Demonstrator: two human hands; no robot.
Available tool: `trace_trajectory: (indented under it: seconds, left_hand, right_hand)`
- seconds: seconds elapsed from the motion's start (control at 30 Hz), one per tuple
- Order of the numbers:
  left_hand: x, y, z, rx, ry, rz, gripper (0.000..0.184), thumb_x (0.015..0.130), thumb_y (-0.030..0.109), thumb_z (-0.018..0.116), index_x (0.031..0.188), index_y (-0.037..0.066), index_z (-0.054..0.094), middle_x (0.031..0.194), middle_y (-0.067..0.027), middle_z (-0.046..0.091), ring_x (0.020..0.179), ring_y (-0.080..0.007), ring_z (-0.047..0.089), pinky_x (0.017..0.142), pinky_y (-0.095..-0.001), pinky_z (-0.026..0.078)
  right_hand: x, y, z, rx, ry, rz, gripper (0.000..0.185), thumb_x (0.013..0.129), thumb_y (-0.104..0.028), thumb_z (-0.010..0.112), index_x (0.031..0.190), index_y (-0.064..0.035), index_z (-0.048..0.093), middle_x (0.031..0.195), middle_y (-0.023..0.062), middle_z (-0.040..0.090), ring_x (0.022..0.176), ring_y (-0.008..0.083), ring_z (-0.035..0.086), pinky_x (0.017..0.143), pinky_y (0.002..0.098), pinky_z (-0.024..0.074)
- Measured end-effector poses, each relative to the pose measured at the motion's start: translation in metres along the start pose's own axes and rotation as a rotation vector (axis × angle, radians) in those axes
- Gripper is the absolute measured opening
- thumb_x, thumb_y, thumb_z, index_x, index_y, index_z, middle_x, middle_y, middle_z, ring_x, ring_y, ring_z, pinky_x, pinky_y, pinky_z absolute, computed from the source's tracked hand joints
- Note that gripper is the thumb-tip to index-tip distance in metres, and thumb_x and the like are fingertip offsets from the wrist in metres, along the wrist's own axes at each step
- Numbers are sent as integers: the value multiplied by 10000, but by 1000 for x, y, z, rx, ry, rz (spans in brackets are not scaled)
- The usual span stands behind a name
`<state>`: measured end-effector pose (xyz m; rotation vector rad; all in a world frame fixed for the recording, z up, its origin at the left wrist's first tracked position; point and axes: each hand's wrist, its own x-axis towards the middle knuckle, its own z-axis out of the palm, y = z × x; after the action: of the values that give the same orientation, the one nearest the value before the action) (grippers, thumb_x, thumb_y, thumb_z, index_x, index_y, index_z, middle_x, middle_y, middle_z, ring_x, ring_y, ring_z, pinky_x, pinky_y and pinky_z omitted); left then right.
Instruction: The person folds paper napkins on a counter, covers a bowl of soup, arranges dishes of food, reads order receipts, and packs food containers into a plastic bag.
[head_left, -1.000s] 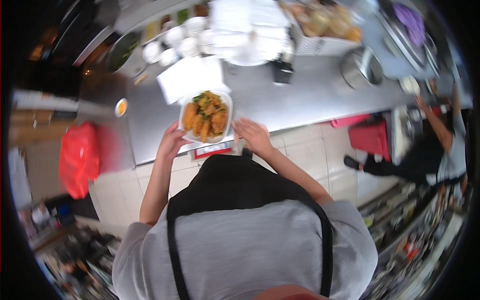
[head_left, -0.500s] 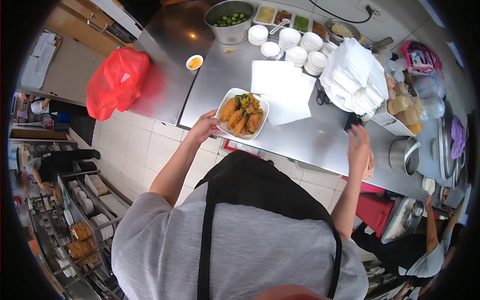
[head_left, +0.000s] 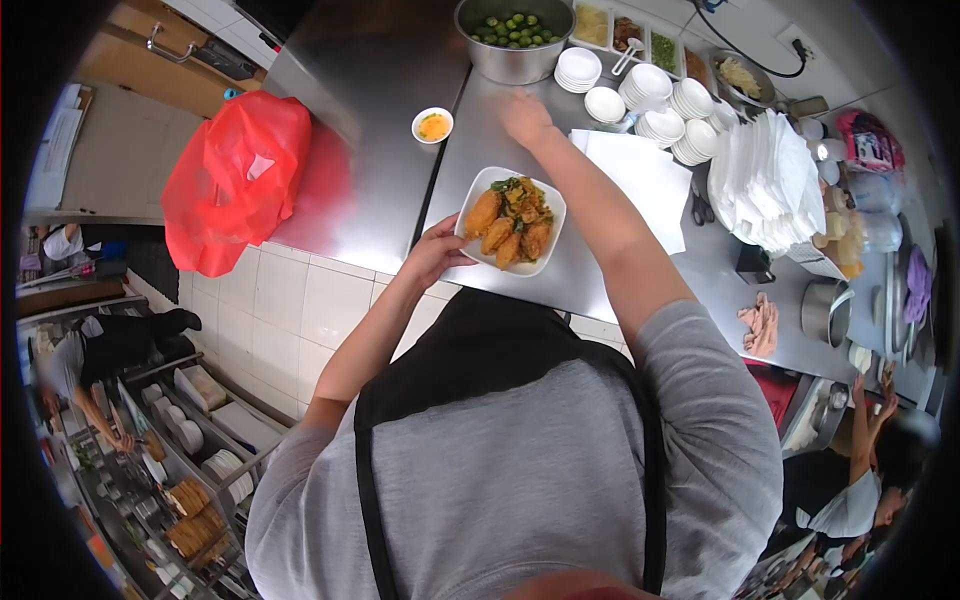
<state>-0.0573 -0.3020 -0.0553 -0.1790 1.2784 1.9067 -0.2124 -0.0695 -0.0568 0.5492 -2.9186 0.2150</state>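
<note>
We see our left hand (head_left: 437, 252) at the lower left side of a squarish white bowl (head_left: 557, 228), its grip pinching that side with the thumb by the rim and the fingers tucked underneath. The bowl is near the front edge of the metal worktop (head_left: 468, 152), and we cannot tell whether its base touches the surface. In it lie golden-brown fried chicken pieces (head_left: 484, 213), with a crumbly topping and some dark greens over the upper part. Our right arm stretches out past the bowl, and the right hand (head_left: 525, 118) is over the worktop just in front of a steel pot (head_left: 512, 66) of green limes (head_left: 518, 30); it is blurred, so we cannot tell whether its grip is spread or pressed together. To the left of this hand stands a small white cup (head_left: 432, 142) of orange-yellow sauce (head_left: 434, 126), close to the seam in the metal. Farther left, a red plastic bag (head_left: 240, 180) sits at the front edge. To the right of the pot we have stacks of small white dishes (head_left: 648, 86), then white paper sheets (head_left: 655, 190) lying partly behind our right forearm, black scissors (head_left: 703, 207) and a crumpled pinkish cloth (head_left: 761, 325).
</note>
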Motion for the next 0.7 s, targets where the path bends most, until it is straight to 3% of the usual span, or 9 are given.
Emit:
trace_trajectory:
  seconds: [0.03, 0.13, 0.27, 0.33, 0.43, 0.63, 0.7]
  left_hand:
    - [0, 0, -3, 0, -3, -12, 600, 766, -45, 449, 1340, 45, 301, 1162, -142, 517, 953, -251, 599, 786, -339, 534]
    - [0, 3, -7, -42, -21, -45, 593, 795, -38, 467, 1348, 67, 281, 1167, -148, 504, 957, -262, 595, 789, -352, 534]
    - [4, 4, -15, -8, -88, -64, 598, 799, -25, 491, 1349, 53, 269, 1192, -139, 484, 1018, -257, 563, 832, -368, 518]
    - [4, 13, -11, 27, -69, -104, 606, 798, -24, 496, 1351, 55, 262, 1190, -140, 486, 1017, -253, 563, 838, -364, 513]
    - [8, 19, -11, 44, -104, -101, 607, 798, -21, 500, 1351, 53, 262, 1193, -142, 484, 1014, -250, 564, 845, -363, 505]
    - [11, 18, -12, 34, -107, -97, 616, 780, -33, 499, 1346, 62, 278, 1178, -142, 500, 1015, -245, 566, 835, -357, 506]
    - [10, 17, -12, 44, -93, -109, 608, 781, -33, 499, 1343, 62, 285, 1174, -138, 506, 1009, -241, 570, 831, -351, 509]
  right_hand:
    - [3, -1, 2, -15, -117, 45, 223, 781, -53, 482, 983, -43, 575, 1113, 99, 555, 1043, 275, 521, 840, 368, 443]
    - [-7, 5, 16, 18, -45, 187, 279, 789, -58, 430, 1014, -104, 588, 1004, 108, 577, 946, 281, 558, 796, 393, 461]
    - [-37, 27, -2, -23, -158, 154, 244, 782, -47, 472, 979, -109, 602, 939, 101, 568, 937, 276, 558, 802, 389, 458]
    - [-47, 37, -5, 16, -13, 74, 223, 738, -40, 545, 941, -103, 610, 863, 97, 552, 906, 264, 563, 783, 382, 460]
    - [-54, 45, -10, -97, 76, 205, 255, 700, -34, 594, 944, -106, 601, 853, 85, 568, 877, 258, 564, 763, 374, 461]
    - [-49, 43, -3, -57, -67, 206, 233, 736, -96, 584, 968, -118, 584, 839, 96, 603, 851, 267, 568, 736, 385, 468]
    - [-52, 30, -6, -25, -7, 208, 224, 745, -107, 576, 968, -113, 587, 843, 101, 611, 835, 274, 576, 723, 390, 473]
